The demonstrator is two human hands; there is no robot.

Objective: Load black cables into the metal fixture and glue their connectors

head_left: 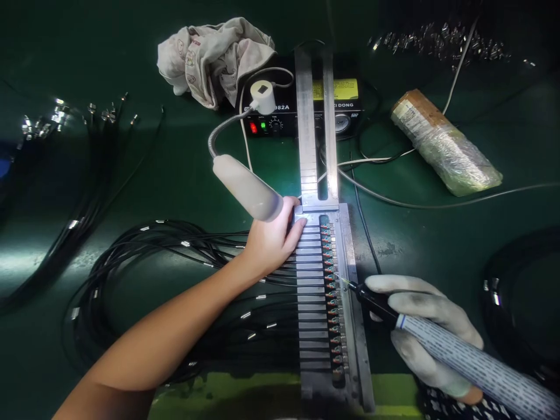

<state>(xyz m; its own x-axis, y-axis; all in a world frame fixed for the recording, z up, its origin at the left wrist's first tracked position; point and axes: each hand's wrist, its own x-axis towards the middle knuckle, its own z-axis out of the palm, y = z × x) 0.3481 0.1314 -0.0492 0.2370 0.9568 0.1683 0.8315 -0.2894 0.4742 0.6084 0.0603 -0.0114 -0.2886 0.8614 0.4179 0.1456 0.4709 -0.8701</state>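
My bare left hand grips the upper left edge of a long slotted metal jig, thumb on top and some fingers hidden behind the lamp head. Black cables lie side by side in its slots, their ends showing small connectors with coloured wires in a column. In a white glove, my right hand holds a dispensing syringe with a black front and a patterned wrap. Its thin needle tip points left, at or just above the connectors midway down the column; contact I cannot tell.
A gooseneck lamp hangs over my left hand. Behind stand a black control box, a crumpled cloth and another slotted metal jig. A plastic-wrapped bundle lies right; cable bundles lie left.
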